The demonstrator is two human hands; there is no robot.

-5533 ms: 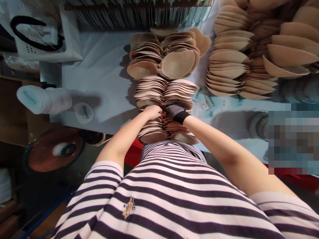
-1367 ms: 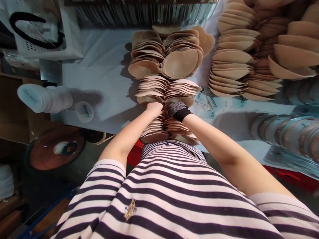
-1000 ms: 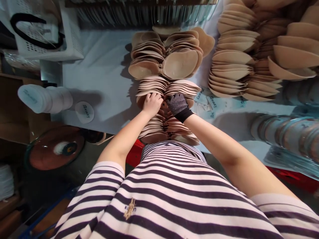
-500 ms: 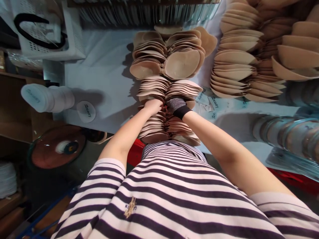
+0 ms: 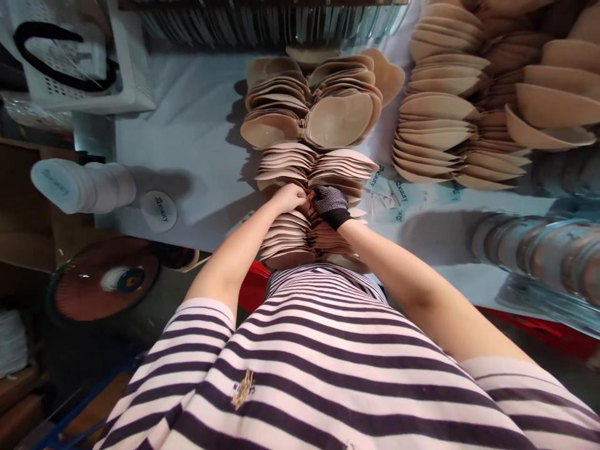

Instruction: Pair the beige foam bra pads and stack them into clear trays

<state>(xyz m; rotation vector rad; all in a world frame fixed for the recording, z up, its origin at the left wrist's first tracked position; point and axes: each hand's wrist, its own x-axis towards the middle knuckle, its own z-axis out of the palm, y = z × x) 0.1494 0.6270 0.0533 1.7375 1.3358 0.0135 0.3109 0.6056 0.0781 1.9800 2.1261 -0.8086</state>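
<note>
Beige stick-on bras, their cups joined in pairs at the middle, stand in rows in front of me. My bare left hand [image 5: 288, 198] is closed in a pinch at the middle join of a bra. Facing it, my right hand [image 5: 332, 203], in a dark dotted glove, is closed at the same join. The small part between my fingertips is mostly hidden. A row of nested bra cups [image 5: 287, 237] lies between my hands and my body. Beyond the hands stands another row of cups [image 5: 344, 161], then a taller pile with an open cup [image 5: 341, 122] facing up.
More beige cups [image 5: 434, 115] stand in stacks at the right. Clear round packs [image 5: 515, 250] line the right side near small printed cards [image 5: 387, 190]. At left are white printed pads [image 5: 82, 184], a single pad [image 5: 158, 210], a white basket [image 5: 134, 62] and a fan [image 5: 103, 281].
My right hand has turned and drawn closer to the left at the middle join. My left hand has shifted slightly, its fingers now pinching there. The view has moved a little.
</note>
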